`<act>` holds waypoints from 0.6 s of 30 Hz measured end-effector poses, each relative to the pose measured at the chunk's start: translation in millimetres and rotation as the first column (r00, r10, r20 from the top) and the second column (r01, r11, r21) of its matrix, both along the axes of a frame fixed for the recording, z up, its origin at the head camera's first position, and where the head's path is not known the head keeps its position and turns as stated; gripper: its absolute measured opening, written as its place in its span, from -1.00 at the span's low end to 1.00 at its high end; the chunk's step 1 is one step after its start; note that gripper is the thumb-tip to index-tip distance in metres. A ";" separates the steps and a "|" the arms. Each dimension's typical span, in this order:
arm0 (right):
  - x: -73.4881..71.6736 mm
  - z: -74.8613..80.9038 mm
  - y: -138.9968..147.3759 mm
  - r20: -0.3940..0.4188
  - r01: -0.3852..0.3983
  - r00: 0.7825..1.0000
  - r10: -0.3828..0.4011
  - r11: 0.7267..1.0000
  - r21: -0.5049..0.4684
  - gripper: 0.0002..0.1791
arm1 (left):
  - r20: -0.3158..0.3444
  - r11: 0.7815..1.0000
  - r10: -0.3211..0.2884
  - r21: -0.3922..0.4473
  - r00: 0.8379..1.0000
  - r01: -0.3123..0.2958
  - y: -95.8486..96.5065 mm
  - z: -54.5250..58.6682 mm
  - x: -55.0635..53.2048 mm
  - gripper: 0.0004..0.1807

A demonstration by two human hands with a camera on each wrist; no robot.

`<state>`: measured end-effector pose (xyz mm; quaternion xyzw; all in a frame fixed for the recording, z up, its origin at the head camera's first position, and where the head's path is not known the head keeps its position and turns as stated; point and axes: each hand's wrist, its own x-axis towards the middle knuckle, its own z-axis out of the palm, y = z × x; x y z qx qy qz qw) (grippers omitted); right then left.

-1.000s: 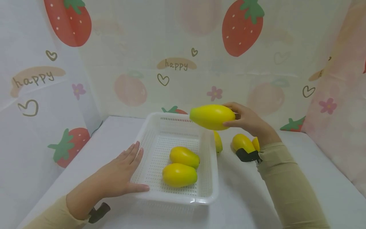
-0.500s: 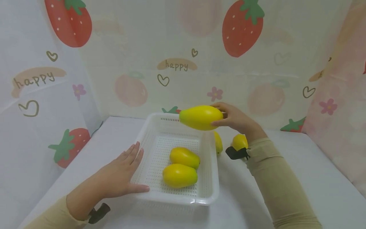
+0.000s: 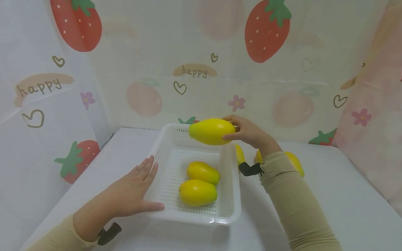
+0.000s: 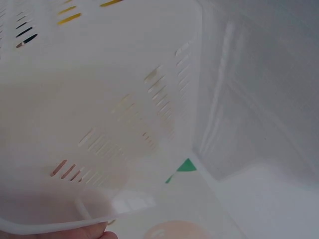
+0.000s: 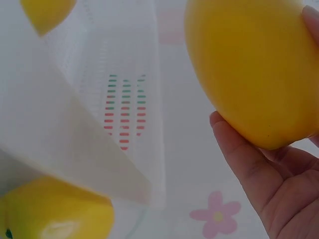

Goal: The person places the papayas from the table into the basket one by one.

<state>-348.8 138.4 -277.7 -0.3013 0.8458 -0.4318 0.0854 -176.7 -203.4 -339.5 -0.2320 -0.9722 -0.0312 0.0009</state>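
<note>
My right hand grips a yellow papaya with a greenish tip, holding it up over the back right part of a white plastic basket. In the right wrist view, fingers and thumb wrap the blunt end of this papaya. Two more papayas lie inside the basket, a rear one and a front one, side by side. My left hand rests on the basket's left rim with fingers extended, its thumb along the front rim. The left wrist view shows mostly the basket's slotted wall.
Outside the basket's right wall lies another papaya. Further right, yellow fruit shows partly behind the right sleeve. The white table is enclosed by printed cloth walls at the back and sides.
My right hand has carried the papaya leftward and slightly down, further over the basket. The left hand and the papayas in the basket have stayed put.
</note>
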 end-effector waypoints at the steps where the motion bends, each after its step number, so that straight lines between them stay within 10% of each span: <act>1: -0.7 -0.6 -1.2 0.004 -0.002 1.000 0.002 1.000 0.002 -0.35 | 0.000 1.000 -0.001 0.002 1.000 0.001 0.1 0.3 0.2 0.24; 18: -0.1 0.8 -17.7 0.036 -0.036 0.999 0.037 0.999 -0.015 -0.37 | 0.034 1.000 0.031 -0.005 0.999 -0.031 0.1 1.0 -0.7 0.24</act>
